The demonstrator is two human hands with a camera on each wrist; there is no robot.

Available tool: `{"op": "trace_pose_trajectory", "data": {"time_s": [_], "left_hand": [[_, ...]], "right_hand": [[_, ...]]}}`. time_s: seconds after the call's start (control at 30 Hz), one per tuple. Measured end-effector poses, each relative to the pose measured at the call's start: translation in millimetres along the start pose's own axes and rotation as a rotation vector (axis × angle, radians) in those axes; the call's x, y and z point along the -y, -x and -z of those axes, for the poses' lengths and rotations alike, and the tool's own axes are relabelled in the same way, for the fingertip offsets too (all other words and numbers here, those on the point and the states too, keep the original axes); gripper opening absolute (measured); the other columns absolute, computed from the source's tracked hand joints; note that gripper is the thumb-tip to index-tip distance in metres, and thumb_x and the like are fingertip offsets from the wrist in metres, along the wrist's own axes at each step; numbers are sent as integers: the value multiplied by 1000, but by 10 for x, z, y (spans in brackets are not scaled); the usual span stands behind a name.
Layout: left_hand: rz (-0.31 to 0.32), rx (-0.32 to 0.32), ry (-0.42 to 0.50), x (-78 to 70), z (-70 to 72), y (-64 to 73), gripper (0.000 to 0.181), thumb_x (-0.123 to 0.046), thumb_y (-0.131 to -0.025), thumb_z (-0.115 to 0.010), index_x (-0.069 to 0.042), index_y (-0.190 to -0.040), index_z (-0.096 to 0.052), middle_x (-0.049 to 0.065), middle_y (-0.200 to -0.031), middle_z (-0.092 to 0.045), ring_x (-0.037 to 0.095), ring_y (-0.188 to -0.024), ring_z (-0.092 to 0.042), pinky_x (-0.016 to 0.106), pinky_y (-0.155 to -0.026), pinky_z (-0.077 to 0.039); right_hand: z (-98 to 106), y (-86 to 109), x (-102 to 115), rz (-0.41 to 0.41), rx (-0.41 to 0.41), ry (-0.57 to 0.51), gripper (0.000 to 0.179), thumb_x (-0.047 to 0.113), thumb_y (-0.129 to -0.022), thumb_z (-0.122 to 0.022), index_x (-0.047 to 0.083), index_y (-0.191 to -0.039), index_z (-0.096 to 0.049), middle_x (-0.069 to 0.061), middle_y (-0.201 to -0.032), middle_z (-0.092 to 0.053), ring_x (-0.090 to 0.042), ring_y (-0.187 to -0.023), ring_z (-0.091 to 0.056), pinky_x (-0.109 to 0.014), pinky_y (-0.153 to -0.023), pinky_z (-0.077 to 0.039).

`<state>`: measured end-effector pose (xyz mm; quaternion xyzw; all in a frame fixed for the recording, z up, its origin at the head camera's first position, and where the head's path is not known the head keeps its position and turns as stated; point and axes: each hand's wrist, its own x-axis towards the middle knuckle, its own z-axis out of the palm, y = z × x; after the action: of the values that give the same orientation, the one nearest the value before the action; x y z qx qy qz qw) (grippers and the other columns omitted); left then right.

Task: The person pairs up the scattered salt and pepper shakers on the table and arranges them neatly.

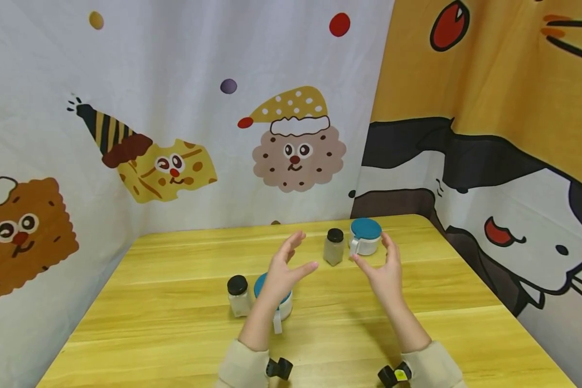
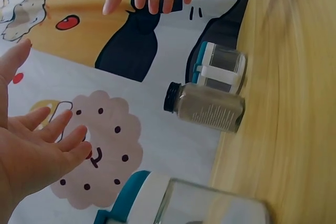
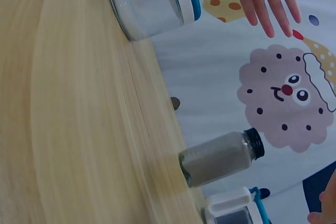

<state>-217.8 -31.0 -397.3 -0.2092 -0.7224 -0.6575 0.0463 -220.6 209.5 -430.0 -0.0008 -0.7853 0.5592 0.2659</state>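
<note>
In the head view my left hand [image 1: 282, 277] is held up with fingers and thumb spread, holding nothing. It overlaps a blue-lidded glass jar with a white handle [image 1: 285, 310]. My right hand [image 1: 387, 272], also spread and holding nothing, is raised in front of a second blue-lidded jar [image 1: 366, 229] at the back right. Left of that jar stands a black-capped glass bottle [image 1: 334, 249], upright. Another black-capped bottle [image 1: 239, 299] stands beside the nearer jar. In the left wrist view, the palm and fingers of my left hand [image 2: 39, 156] show well apart from the far bottle [image 2: 210, 108].
The wooden table [image 1: 174, 345] carries the jars and bottles in two pairs, one at the left middle and one at the back right. A printed curtain [image 1: 174, 81] hangs behind the table and along its right side. Each wrist bears a small black device [image 1: 279, 368].
</note>
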Motion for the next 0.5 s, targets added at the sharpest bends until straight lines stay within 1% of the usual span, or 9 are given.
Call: {"op": "trace_pose_trajectory", "data": {"time_s": [0.1,0.3,0.5], "left_hand": [[6,-5,7,32,-41,-13,76,-24,-83,-77,-15,-147,-36,2,-145,-43,19,-135,-33,39,-112,-22],[50,-31,1,76,-122,-47,78,-27,-82,-78,-16,-147,-37,-1,-144,-44,19,-134,-34,37,-111,-24],[45,-60,0,111,-211,-91,76,-27,-84,-76,-12,-147,-37,6,-144,-44,23,-134,-34,43,-111,-23]], "right_hand": [[6,-12,-25,-3,-5,4,90,24,-77,-82,2,-147,-31,-16,-147,-32,-33,-134,-28,-58,-106,-23],[1,-21,-69,-9,-8,4,90,26,-77,-82,2,-147,-31,-16,-147,-32,-33,-134,-28,-59,-106,-23],[9,-47,-127,-38,-3,21,90,26,-78,-81,3,-148,-29,-17,-148,-31,-33,-134,-27,-58,-106,-23]]}}
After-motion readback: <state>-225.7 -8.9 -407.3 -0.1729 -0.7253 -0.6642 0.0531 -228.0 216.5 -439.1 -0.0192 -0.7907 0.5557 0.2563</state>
